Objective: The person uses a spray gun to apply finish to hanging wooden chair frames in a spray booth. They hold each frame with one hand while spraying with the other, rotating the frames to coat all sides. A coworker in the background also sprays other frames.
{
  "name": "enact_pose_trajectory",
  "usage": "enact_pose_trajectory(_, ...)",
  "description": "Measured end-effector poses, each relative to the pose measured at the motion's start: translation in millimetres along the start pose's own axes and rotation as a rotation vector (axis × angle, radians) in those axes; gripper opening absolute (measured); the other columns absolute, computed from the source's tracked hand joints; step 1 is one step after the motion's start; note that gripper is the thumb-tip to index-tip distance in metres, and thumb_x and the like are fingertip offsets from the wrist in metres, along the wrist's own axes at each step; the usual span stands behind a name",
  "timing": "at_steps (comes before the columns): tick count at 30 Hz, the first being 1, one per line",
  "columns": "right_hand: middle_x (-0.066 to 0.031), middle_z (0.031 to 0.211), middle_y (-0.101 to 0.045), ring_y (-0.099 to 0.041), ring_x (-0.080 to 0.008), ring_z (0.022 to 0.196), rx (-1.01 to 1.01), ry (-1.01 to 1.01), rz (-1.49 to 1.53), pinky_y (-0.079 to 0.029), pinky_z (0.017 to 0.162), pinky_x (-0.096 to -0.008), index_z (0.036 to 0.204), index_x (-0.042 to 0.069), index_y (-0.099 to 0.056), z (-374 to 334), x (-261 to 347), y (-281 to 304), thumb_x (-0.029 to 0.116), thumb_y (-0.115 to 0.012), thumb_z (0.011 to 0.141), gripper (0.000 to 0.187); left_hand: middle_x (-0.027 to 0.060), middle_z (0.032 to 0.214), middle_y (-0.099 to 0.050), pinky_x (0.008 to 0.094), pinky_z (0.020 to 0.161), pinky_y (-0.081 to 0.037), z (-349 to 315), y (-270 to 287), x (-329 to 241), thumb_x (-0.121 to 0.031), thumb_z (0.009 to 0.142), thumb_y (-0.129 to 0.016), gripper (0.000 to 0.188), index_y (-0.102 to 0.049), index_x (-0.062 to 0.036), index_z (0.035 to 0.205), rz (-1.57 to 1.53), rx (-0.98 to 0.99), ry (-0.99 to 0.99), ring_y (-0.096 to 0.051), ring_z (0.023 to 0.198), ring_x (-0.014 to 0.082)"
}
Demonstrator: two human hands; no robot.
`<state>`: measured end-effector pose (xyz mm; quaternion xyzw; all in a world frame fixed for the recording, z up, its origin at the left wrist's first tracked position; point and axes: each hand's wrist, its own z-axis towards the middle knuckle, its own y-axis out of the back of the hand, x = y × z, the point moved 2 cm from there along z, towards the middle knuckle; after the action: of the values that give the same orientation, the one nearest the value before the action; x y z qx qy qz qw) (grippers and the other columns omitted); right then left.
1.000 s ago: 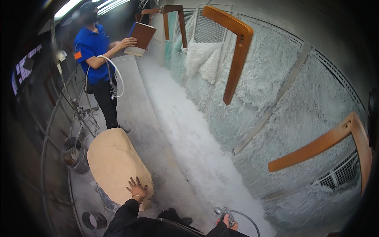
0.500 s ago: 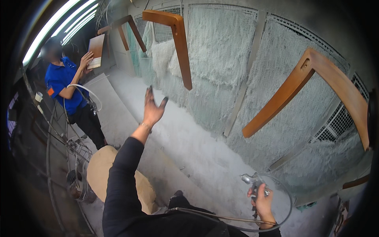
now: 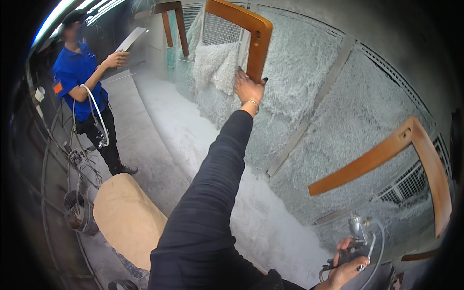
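My left hand [image 3: 250, 90] reaches far out and up, its fingers and thumb closed around the lower end of a hanging brown L-shaped wooden piece [image 3: 258, 50]. Dark stains cover its fingertips. Low on the right, my right hand [image 3: 344, 270] grips a spray gun [image 3: 358, 231] with a metal cup and a thin hose attached. A second brown angled wooden piece [image 3: 360, 171] hangs above and to the right of that hand.
A co-worker in a blue shirt [image 3: 79, 72] stands at the left, holding a flat board [image 3: 133, 38]. Whitish fibrous sheets [image 3: 295, 67] cover the wall. Another wooden frame [image 3: 180, 29] hangs farther back. A tan covered bundle [image 3: 126, 212] and a bucket [image 3: 81, 217] sit at lower left.
My left hand has moved right and up from open air and closed on the wooden piece. My right hand and spray gun shifted right. The co-worker's board has tilted.
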<state>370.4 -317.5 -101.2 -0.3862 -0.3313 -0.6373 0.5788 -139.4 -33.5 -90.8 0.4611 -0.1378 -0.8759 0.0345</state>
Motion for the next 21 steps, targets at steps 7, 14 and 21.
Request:
enact_pose_trajectory(7,-0.0069,0.077,-0.052,-0.057,-0.0158,0.072,-0.068,0.237,-0.082,-0.027,0.038,-0.0187,0.140,-0.006,-0.044,12.1,23.9,-56.2,0.073,-0.060,0.084,0.099,0.0194,0.114,-0.069,0.0363,0.087,-0.055,15.7,52.5,33.8,-0.024,0.090,-0.071,0.063,-0.040,-0.0028,0.141,-0.332,0.487,-0.145,-0.071,0.098,0.0275)
enact_pose_trajectory(14,-0.0096,0.067,-0.057,-0.050,-0.0126,0.053,0.093,0.463,0.054,-0.038,0.046,-0.0238,0.134,-0.011,-0.052,35.2,30.6,-92.0,0.071,-0.063,0.082,0.098,0.0154,0.093,-0.067,0.0347,0.074,-0.062,40.4,220.4,68.2,-0.064,0.093,-0.057,0.072,-0.058,0.0043,0.115,-1.181,0.630,0.223,-0.070,0.079,0.0227)
enact_pose_trajectory(21,-0.0100,0.071,-0.064,-0.053,-0.0074,0.053,0.069,0.655,-0.108,-0.035,0.045,-0.0203,0.125,-0.012,-0.061,60.2,33.9,-145.2,0.078,-0.053,0.083,0.100,0.0174,0.107,-0.062,0.0256,0.070,-0.062,94.7,283.7,69.9,-0.039,0.103,-0.055,0.057,-0.043,0.0087,0.132,-1.269,0.997,0.341,-0.064,0.081,0.0179)
